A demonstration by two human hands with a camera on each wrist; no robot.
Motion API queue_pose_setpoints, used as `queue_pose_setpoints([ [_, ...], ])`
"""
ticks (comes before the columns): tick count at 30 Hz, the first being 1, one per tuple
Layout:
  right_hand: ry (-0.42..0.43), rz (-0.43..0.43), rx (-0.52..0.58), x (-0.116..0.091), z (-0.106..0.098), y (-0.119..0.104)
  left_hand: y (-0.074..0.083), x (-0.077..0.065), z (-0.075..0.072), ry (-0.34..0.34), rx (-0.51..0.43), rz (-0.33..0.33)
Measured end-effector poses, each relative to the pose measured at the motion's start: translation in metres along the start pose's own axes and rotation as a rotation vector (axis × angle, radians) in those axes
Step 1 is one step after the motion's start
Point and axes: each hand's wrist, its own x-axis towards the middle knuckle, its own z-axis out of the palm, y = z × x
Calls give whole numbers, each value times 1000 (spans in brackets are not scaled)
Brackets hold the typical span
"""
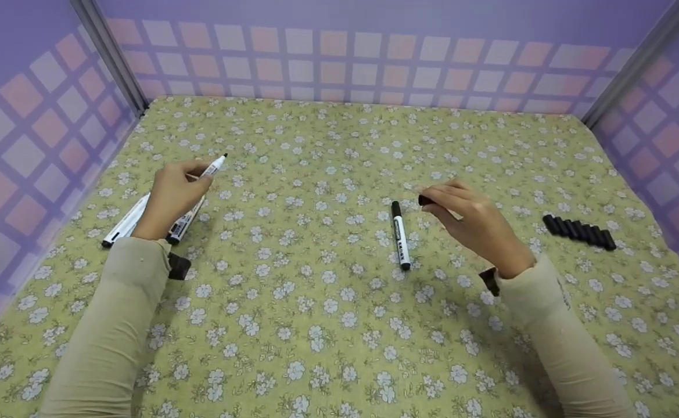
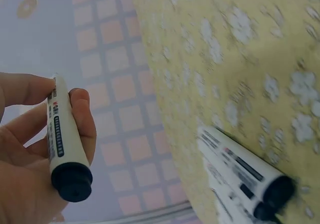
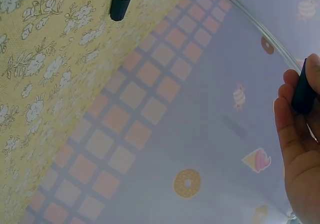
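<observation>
My left hand (image 1: 173,196) pinches a white marker (image 1: 214,167) near its middle, its bare dark tip pointing up and away. In the left wrist view this marker's dark end plug (image 2: 73,181) faces the camera. A small black marker cap (image 1: 424,200) is pinched between the thumb and fingertips of my right hand (image 1: 475,217), above the cloth. Between the hands lies a capped whiteboard marker (image 1: 401,238), black cap pointing away. Beneath and beside my left hand lie other white markers (image 1: 127,220), partly hidden by the hand and wrist; their far ends cannot be seen.
Several black caps (image 1: 578,231) lie side by side in a slanting row at the right. A yellow-green flowered cloth (image 1: 316,302) covers the table. Purple panels with pink and white squares (image 1: 333,49) stand at the back and both sides, joined by grey metal posts (image 1: 110,55).
</observation>
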Motion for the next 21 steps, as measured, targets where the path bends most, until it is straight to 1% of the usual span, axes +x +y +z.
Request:
queue_pose_setpoints([
  [6,-5,-7,-10,-2,-1,1,-26,2,-12,7,-26,-72],
  [13,-23,16,-15,-6,-2,3,-54,7,-30,2,-3,-150],
  [16,-26,20,-23,-8,-4,4,-67,8,-37,27,-11,-168],
  [21,-24,22,-22,-10,-5,7,-88,8,-47,76,16,-213],
])
